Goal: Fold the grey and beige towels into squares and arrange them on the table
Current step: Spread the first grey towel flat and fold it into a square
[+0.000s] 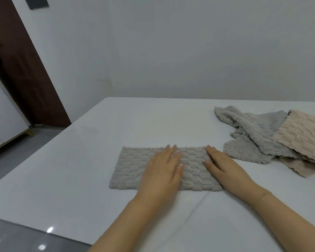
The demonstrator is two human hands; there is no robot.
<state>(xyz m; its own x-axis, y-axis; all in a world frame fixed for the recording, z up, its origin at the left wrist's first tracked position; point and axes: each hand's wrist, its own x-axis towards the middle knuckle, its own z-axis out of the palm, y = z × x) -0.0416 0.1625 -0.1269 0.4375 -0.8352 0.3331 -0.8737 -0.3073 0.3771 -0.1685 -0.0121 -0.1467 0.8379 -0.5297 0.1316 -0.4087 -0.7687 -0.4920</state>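
White surface [80, 179] fills most of the head view, pale wall behind, dark brown door at far left. No readable writing or labels on anything, no containers in view

Heap of unfolded towels at the right side of the surface, well apart from the hands: grey towel [253, 135] crumpled, fluffy, spread toward the middle; beige towel [304, 137] draped over its right part, ribbed wavy texture, running off the right edge of the view. A duller beige-grey piece [296, 165] sticks out under the front of the heap, cannot tell if it is a separate towel

Folded grey towel [133, 168] lies flat on the surface, centre of view, just left of the heap but not touching it. Rectangle, wider than deep, light grey, plush basket-weave check pattern, edges fairly straight, near right corner slightly rounded

Left hand [162, 171] flat on the middle of the folded grey towel, palm down, fingers stretched forward and close together, grip fully spread, holding nothing, just pressing

Right hand [224, 168] flat on the towel's right end, palm down, fingers extended toward the far edge, grip likewise spread and holding nothing. Thin bracelet [264, 194] on the right wrist
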